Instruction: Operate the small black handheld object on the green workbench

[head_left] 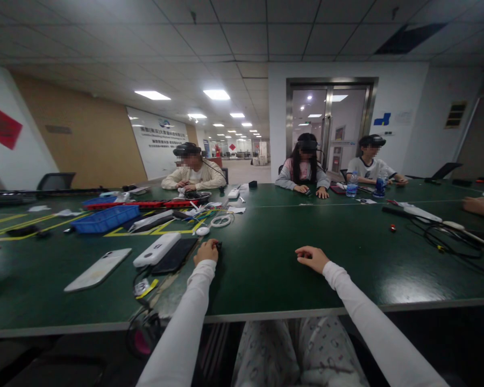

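Note:
My left hand [206, 251] rests on the green table [266, 269] with its fingers curled over a small dark object [218, 246] that I cannot make out. A black phone [175, 255] and a white power bank [157, 249] lie just to its left. My right hand [312, 258] lies on the bare tabletop, fingers loosely curled inward, with nothing visible in it. Both arms wear white sleeves.
A white phone [98, 270] lies at the left, a blue tray [105, 218] and red strips [145, 204] behind it. Black cables [447, 236] run at the right. Three people sit across the table, with a water bottle [351, 184] by them. Another person's hand [479, 207] shows at the right edge.

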`<action>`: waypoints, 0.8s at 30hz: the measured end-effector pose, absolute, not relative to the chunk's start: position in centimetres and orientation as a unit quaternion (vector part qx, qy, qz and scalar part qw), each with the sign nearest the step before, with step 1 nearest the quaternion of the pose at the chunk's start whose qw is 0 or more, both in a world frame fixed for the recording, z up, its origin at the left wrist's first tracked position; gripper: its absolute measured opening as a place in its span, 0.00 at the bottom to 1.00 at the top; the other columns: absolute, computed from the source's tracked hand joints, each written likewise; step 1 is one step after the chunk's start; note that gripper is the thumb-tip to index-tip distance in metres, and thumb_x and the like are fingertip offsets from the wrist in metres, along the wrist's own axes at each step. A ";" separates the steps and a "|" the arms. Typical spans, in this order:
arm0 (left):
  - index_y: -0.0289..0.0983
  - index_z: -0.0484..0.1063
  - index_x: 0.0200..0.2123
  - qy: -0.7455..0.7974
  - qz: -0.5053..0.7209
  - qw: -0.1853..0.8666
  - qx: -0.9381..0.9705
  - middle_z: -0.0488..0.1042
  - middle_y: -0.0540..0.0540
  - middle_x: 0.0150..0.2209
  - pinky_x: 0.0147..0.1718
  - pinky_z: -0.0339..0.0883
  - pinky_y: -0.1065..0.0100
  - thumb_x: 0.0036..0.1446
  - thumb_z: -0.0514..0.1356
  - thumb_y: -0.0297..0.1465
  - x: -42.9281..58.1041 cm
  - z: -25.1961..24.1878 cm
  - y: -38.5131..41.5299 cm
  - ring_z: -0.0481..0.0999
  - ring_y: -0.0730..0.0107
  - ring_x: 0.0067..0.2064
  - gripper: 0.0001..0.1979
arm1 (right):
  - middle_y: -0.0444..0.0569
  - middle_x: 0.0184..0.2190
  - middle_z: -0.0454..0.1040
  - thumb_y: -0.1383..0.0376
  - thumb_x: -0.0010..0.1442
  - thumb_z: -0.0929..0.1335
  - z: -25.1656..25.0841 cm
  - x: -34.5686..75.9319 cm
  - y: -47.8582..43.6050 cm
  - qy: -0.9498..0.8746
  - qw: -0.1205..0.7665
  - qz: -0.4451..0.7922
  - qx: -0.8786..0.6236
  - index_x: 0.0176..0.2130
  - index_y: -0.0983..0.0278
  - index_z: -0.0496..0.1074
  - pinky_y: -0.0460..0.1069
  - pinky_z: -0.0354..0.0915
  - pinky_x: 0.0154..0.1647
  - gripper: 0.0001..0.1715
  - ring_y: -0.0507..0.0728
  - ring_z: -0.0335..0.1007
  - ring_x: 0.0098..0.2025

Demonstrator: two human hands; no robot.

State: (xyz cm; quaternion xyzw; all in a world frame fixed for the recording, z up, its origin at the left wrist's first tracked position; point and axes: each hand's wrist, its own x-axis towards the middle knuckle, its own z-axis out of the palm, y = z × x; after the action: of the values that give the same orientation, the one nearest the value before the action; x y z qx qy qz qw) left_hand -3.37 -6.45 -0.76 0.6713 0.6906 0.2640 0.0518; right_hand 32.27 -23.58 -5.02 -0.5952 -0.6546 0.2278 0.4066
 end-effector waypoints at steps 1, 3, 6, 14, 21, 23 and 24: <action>0.46 0.69 0.44 0.691 0.265 0.050 0.671 0.68 0.46 0.49 0.43 0.61 0.59 0.57 0.46 0.30 -3.4 -0.8 -6.3 0.67 0.61 0.50 0.16 | 0.48 0.36 0.73 0.61 0.50 0.68 -5.1 32.3 -23.6 -0.656 0.407 0.224 -0.594 0.44 0.63 0.71 0.50 0.65 0.39 0.20 0.52 0.67 0.34; 0.46 0.70 0.42 0.693 0.267 0.046 0.669 0.68 0.46 0.48 0.43 0.62 0.58 0.57 0.46 0.31 -3.4 -1.0 -6.2 0.67 0.61 0.49 0.15 | 0.48 0.36 0.73 0.62 0.49 0.68 -5.1 32.3 -23.5 -0.659 0.410 0.213 -0.593 0.43 0.63 0.71 0.50 0.65 0.39 0.19 0.52 0.67 0.33; 0.44 0.70 0.42 0.694 0.267 0.047 0.667 0.68 0.45 0.48 0.44 0.61 0.58 0.57 0.47 0.32 -3.4 -1.1 -6.0 0.67 0.61 0.50 0.15 | 0.48 0.35 0.73 0.62 0.49 0.68 -5.2 32.3 -23.4 -0.662 0.412 0.204 -0.592 0.43 0.64 0.72 0.50 0.65 0.38 0.19 0.52 0.66 0.32; 0.42 0.69 0.42 0.690 0.257 0.041 0.675 0.67 0.44 0.48 0.45 0.61 0.57 0.56 0.48 0.34 -3.5 -1.3 -6.0 0.66 0.60 0.50 0.13 | 0.47 0.36 0.73 0.62 0.50 0.68 -5.1 32.3 -23.5 -0.660 0.408 0.210 -0.595 0.43 0.63 0.71 0.50 0.66 0.38 0.19 0.52 0.66 0.32; 0.42 0.69 0.41 0.690 0.252 0.022 0.679 0.68 0.44 0.48 0.44 0.61 0.59 0.55 0.50 0.35 -3.4 -1.3 -6.1 0.66 0.61 0.50 0.13 | 0.47 0.36 0.72 0.62 0.50 0.68 -4.9 32.2 -23.7 -0.658 0.405 0.215 -0.597 0.43 0.63 0.71 0.50 0.65 0.39 0.19 0.52 0.66 0.33; 0.42 0.69 0.41 0.691 0.250 0.020 0.679 0.68 0.44 0.47 0.43 0.62 0.59 0.54 0.51 0.36 -3.4 -1.4 -6.1 0.66 0.61 0.50 0.13 | 0.47 0.36 0.72 0.62 0.50 0.68 -4.9 32.2 -23.7 -0.657 0.404 0.215 -0.599 0.43 0.63 0.71 0.50 0.65 0.40 0.19 0.52 0.66 0.34; 0.42 0.69 0.41 0.691 0.248 0.019 0.679 0.68 0.44 0.47 0.43 0.62 0.59 0.54 0.51 0.36 -3.4 -1.4 -6.1 0.66 0.60 0.50 0.13 | 0.47 0.36 0.72 0.62 0.50 0.68 -4.9 32.2 -23.7 -0.658 0.403 0.217 -0.598 0.43 0.63 0.71 0.50 0.65 0.40 0.19 0.52 0.66 0.34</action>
State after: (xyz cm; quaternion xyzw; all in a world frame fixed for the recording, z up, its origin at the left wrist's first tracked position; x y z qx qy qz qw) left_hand -3.45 -6.12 -1.37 0.6788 0.6911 0.2476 0.0191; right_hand 32.21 -23.74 -4.85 -0.5983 -0.6577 0.2170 0.4029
